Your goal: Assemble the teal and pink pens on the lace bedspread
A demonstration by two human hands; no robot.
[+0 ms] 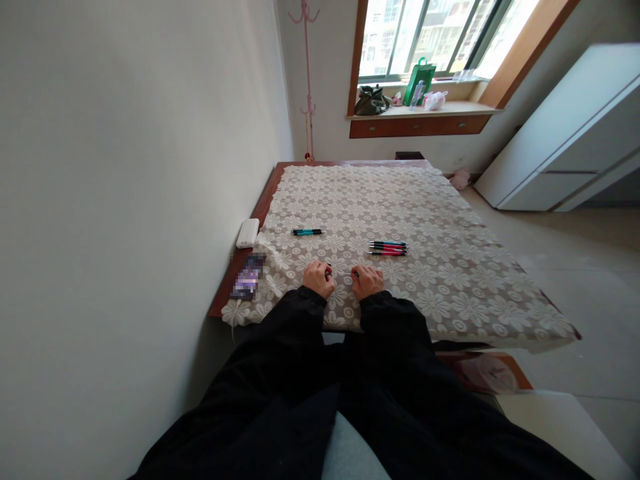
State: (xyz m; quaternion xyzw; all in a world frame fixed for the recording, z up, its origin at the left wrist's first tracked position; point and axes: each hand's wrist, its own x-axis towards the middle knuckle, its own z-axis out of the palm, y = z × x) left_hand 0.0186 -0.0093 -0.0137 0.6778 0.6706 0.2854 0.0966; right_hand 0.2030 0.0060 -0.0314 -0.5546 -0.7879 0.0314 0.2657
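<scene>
Hands (319,278) (367,281) curled, hiding small pen part (345,273).

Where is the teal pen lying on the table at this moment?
In the head view, the teal pen lies alone on the lace tablecloth, beyond the left hand, between the white box and the group of pens.

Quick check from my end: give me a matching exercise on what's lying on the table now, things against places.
Things:
1. teal pen
2. red and black pens
3. white box
4. phone

Places:
A. table's left edge, nearest the person
B. alone, beyond the left hand
C. bunched beyond the right hand
D. left edge, just beyond the phone

Pairs: 1-B, 2-C, 3-D, 4-A
</scene>
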